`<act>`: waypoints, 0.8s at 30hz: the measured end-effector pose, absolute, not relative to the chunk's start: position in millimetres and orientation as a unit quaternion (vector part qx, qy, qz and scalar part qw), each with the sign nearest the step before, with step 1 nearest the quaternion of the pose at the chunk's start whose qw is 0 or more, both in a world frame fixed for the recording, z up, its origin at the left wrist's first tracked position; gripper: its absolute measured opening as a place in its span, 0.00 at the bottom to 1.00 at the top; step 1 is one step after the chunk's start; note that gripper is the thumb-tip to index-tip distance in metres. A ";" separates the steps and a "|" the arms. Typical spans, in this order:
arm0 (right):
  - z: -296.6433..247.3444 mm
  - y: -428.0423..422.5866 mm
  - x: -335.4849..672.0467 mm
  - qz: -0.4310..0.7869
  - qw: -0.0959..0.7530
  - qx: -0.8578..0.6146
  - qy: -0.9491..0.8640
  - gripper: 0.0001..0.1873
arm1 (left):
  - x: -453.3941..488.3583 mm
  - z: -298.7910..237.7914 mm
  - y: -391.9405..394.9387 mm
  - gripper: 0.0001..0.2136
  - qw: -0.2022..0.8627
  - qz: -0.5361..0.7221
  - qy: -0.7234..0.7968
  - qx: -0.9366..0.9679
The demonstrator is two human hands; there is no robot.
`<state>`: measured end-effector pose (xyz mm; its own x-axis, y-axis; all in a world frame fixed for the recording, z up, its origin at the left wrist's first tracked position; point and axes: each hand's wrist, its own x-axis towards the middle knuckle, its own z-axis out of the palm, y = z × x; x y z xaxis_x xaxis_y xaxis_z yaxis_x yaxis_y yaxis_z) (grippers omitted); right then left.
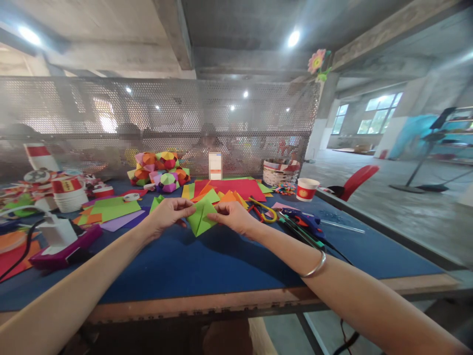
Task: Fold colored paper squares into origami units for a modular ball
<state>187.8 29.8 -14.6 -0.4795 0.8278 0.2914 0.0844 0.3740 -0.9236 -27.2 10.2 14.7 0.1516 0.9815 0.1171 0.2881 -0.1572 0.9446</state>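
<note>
A folded piece of green paper (200, 218) with creases down its middle is held up over the blue table top (177, 278). My left hand (168, 216) pinches its left corner between thumb and fingers. On the opposite corner, my right hand (235, 217) has the same kind of pinch. Just behind the paper lie orange folded papers (232, 197) and a large red sheet (240, 189). Yellow-handled scissors (271, 213) rest to the right of my right hand.
Folded paper balls (168, 181) stand in a heap at the back. Stacked paper cups (69, 195) and a purple power strip (66, 249) are on the left. A glue gun (306, 222), a paper cup (307, 190) and a woven basket (281, 172) occupy the right. A perforated metal screen (221, 113) rises behind.
</note>
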 end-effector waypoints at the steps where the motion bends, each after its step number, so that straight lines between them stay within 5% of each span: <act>1: -14.1 28.5 187.6 0.477 0.394 -0.304 -0.724 0.28 | -27.2 14.3 10.3 0.24 0.411 0.427 0.498 0.633; 6: -18.0 25.9 187.2 0.524 0.342 -0.293 -0.723 0.22 | -24.8 12.2 9.7 0.26 0.412 0.433 0.478 0.644; 12: -27.7 33.8 186.8 0.457 0.388 -0.329 -0.730 0.18 | -20.2 -1.4 14.8 0.35 0.381 0.422 0.437 0.697; 24: -30.2 36.7 186.4 0.457 0.386 -0.319 -0.735 0.17 | -31.4 -7.6 26.7 0.27 0.274 0.453 0.417 0.739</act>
<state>186.4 36.7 -30.2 -0.4987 0.8212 0.2773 0.1159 0.3802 -0.9176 -31.4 26.7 -7.6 0.2405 0.8646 0.4412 0.3686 -0.5019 0.7825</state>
